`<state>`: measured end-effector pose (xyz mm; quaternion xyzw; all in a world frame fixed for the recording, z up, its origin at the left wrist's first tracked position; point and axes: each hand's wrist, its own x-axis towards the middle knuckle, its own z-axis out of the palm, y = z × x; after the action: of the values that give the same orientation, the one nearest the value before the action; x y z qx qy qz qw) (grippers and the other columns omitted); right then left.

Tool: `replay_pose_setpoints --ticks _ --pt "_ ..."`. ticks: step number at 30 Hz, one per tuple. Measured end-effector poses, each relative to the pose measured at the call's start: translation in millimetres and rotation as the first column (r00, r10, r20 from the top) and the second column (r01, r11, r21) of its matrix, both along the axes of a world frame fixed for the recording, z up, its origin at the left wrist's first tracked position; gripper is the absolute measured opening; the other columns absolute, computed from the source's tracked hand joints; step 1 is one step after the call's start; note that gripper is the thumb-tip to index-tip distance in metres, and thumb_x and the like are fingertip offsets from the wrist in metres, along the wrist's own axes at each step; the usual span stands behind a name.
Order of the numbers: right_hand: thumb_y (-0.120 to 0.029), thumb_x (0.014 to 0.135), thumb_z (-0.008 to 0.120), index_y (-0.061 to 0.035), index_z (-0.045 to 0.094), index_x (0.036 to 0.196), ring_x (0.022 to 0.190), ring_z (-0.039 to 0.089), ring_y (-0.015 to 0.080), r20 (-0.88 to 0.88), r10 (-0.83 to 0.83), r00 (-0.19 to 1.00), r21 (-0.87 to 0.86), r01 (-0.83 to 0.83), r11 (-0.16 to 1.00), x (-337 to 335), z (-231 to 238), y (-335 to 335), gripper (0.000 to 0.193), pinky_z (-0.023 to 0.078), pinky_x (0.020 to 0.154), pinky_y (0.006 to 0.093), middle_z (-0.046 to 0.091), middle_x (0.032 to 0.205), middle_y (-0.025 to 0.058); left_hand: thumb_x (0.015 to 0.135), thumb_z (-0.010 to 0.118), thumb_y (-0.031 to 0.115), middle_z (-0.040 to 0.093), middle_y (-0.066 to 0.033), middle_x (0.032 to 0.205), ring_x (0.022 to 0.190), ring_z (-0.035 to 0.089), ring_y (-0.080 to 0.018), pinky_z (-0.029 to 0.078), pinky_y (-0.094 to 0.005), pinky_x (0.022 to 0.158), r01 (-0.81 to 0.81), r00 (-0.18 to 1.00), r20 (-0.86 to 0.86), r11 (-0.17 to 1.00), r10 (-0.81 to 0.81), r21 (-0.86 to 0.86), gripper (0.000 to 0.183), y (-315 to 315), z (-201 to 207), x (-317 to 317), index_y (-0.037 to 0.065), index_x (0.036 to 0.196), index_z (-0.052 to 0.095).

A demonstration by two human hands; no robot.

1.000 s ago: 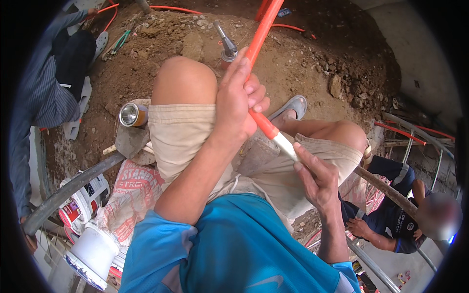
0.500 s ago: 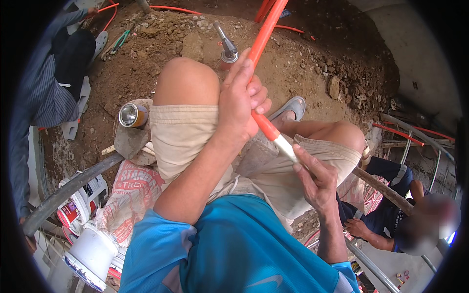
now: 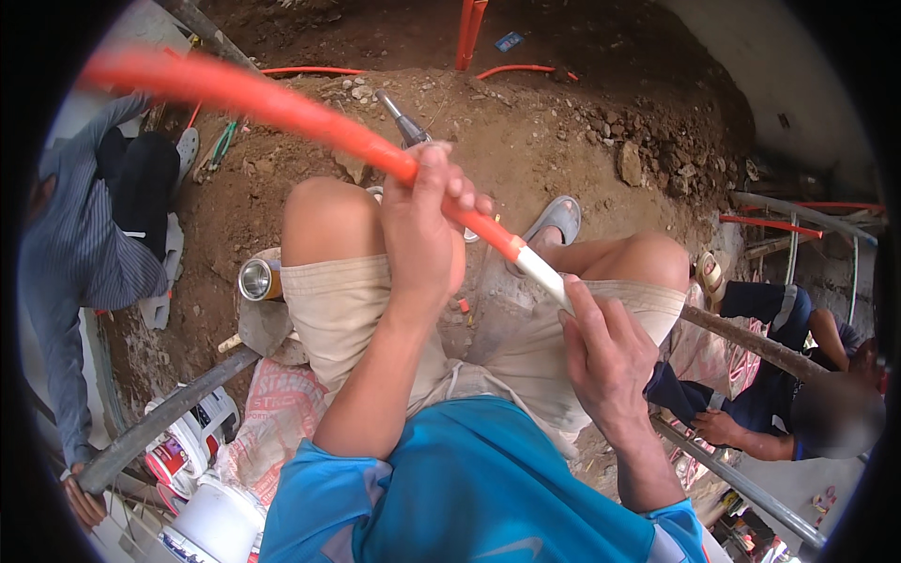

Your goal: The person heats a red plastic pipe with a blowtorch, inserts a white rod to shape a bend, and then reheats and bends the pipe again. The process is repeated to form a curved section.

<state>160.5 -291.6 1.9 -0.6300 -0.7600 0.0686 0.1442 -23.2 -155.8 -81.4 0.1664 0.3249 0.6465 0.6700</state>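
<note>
A long orange pipe [image 3: 310, 120] slants across in front of me, its far left part blurred. My left hand [image 3: 427, 220] is closed around it near its lower end. A short white tube-like piece [image 3: 542, 272] continues from that end, towards my right hand [image 3: 608, 357]. The thumb and index finger of my right hand pinch the white piece's tip, which the fingers partly hide. Behind my left hand stands a gas torch [image 3: 405, 122] with a metal nozzle, its lower part mostly covered. By my left knee is an open metal can [image 3: 263, 280] with a yellow-brown side.
Green-handled pliers [image 3: 223, 144] lie on the dirt near a co-worker [image 3: 103, 225] at left. Another person [image 3: 741, 422] sits at right. Metal bars [image 3: 160, 422] run beside me. White buckets [image 3: 216, 516] and a cement sack [image 3: 272, 413] are at lower left; stones [image 3: 631, 164] lie ahead.
The orange pipe has swung left and lies flatter, its far end now at the upper left. My left hand has turned and shifted left with it. My right hand stays at the white tip.
</note>
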Motion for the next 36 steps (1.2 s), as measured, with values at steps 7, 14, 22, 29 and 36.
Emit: replay_pose_setpoints --ticks 7,14,22,29,36 --pt "-0.025 0.111 0.065 -0.0133 0.069 0.146 0.083 0.072 0.0431 -0.309 -0.247 0.918 -0.417 0.103 0.903 1.7 -7.9 15.0 0.036 0.055 0.073 0.0503 0.072 0.091 0.0179 0.115 0.064 0.047 0.041 0.0032 0.076 0.066 0.042 -0.0116 0.045 -0.0355 0.063 -0.103 0.986 0.123 0.992 0.111 -0.076 0.043 2.4 -1.4 2.3 0.014 0.093 0.046" --pt "-0.03 0.116 0.056 -0.0087 0.069 0.143 0.087 0.071 0.0477 -0.38 -0.43 0.819 -0.716 0.034 0.697 -8.1 7.0 48.5 0.037 0.052 0.078 0.0536 0.072 0.093 0.0252 0.113 0.063 0.057 0.035 0.0033 0.068 0.061 0.037 -0.0115 0.039 -0.0332 0.059 -0.151 0.98 0.111 0.982 0.164 -0.117 0.053 14.5 10.1 5.0 0.016 0.087 0.041" --pt "-0.027 0.114 0.061 -0.008 0.069 0.142 0.075 0.067 0.0492 -0.439 -0.333 0.834 -0.551 0.043 0.833 -17.7 -22.0 44.5 0.035 0.051 0.072 0.0542 0.065 0.077 0.0262 0.113 0.064 0.054 0.035 0.0029 0.066 0.058 0.035 -0.0113 0.037 -0.0327 0.057 -0.16 0.978 0.118 0.983 0.171 -0.094 0.052 22.2 3.4 -4.8 0.017 0.086 0.04" --pt "-0.024 0.112 0.063 -0.0054 0.07 0.141 0.074 0.066 0.0479 -0.485 -0.323 0.813 -0.518 0.031 0.855 -13.4 -30.3 41.5 0.035 0.051 0.072 0.0533 0.064 0.077 0.0273 0.112 0.066 0.053 0.035 0.0031 0.065 0.057 0.035 -0.0108 0.037 -0.0318 0.055 -0.143 0.981 0.123 0.988 0.15 -0.065 0.052 22.2 0.8 -0.5 0.017 0.084 0.04" --pt "-0.023 0.113 0.062 -0.0045 0.07 0.141 0.069 0.062 0.0446 -0.494 -0.34 0.801 -0.546 0.018 0.837 -13.4 -30.1 43.3 0.035 0.05 0.071 0.0506 0.06 0.075 0.0271 0.113 0.064 0.054 0.033 0.0055 0.064 0.057 0.033 -0.0097 0.035 -0.0308 0.058 -0.141 0.981 0.122 0.984 0.154 -0.105 0.053 23.4 3.5 1.9 0.019 0.081 0.041"
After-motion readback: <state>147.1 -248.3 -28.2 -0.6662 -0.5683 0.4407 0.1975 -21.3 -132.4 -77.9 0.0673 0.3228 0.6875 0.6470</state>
